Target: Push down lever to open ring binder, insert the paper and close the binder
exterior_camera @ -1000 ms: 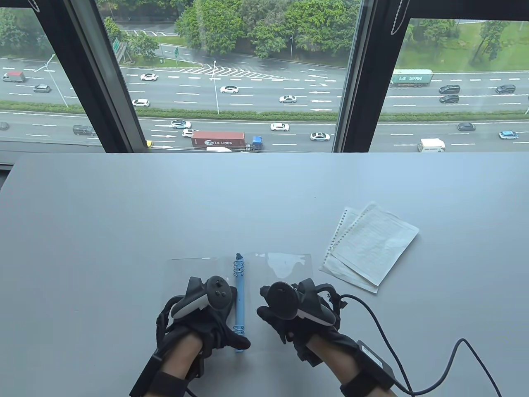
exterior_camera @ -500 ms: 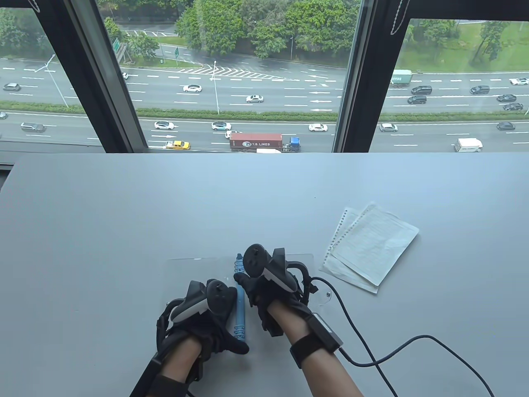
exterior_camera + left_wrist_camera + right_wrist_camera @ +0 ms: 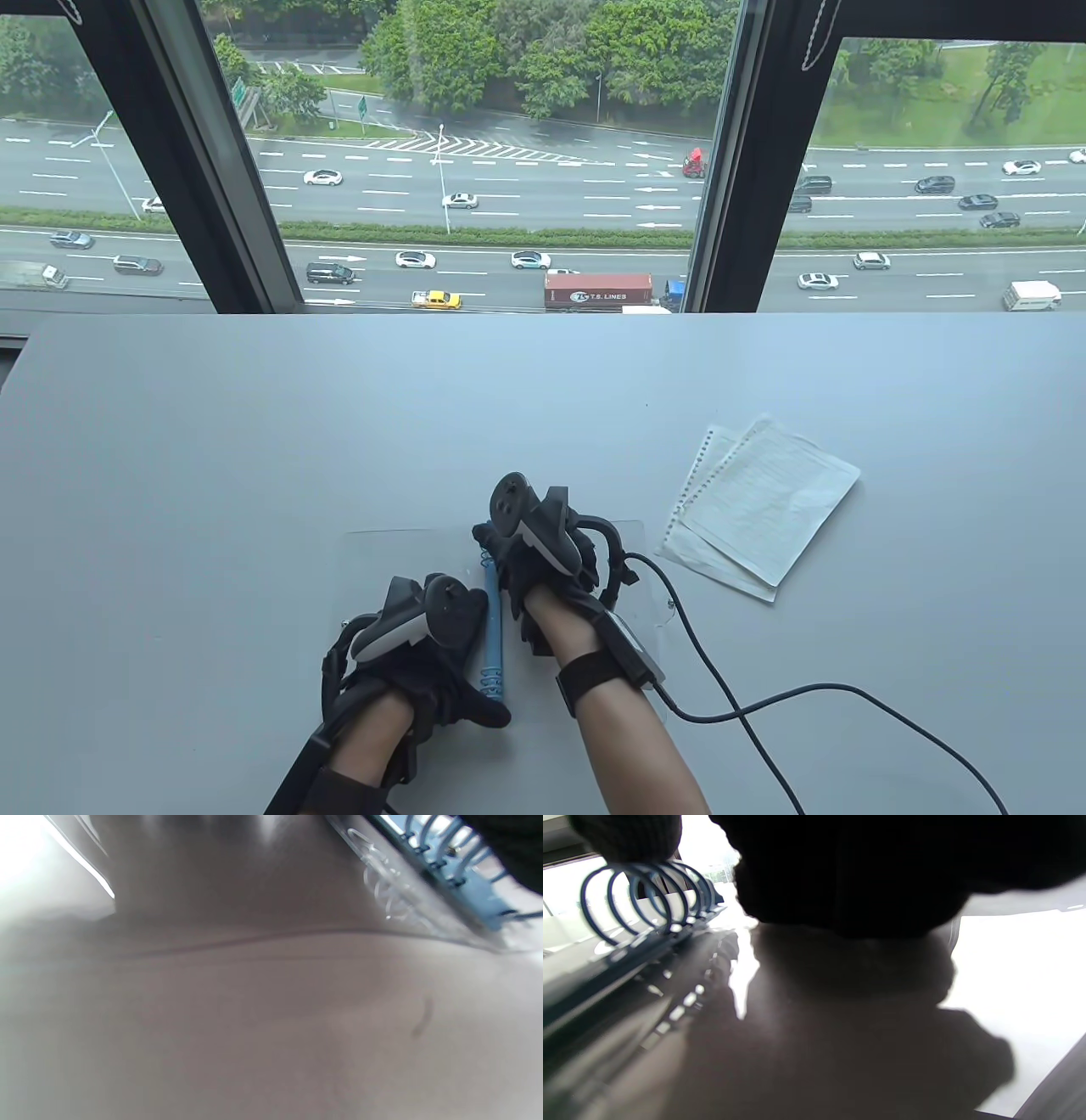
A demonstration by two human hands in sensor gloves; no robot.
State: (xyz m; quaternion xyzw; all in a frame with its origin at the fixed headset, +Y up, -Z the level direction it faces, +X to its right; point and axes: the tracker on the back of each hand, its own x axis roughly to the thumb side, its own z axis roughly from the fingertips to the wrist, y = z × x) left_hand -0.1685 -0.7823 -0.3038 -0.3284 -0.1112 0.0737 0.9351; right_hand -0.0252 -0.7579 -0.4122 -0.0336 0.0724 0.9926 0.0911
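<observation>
A clear-covered ring binder (image 3: 373, 560) lies open flat near the table's front edge, its blue ring spine (image 3: 493, 624) running away from me. My left hand (image 3: 462, 696) rests on the left cover, its thumb against the spine's near end by the near rings (image 3: 462, 878). My right hand (image 3: 496, 543) reaches over the spine's far end; a gloved fingertip (image 3: 628, 836) sits on top of the far rings (image 3: 649, 899), which look closed. The far tip of the spine is hidden under that hand. Punched printed paper sheets (image 3: 764, 505) lie loose to the right of the binder.
The right glove's black cable (image 3: 764, 705) loops across the table to the front right. The window frame stands behind the table's far edge (image 3: 543, 316).
My right hand moved from the near right cover forward and left onto the far end of the spine. The left hand, binder and papers kept their places.
</observation>
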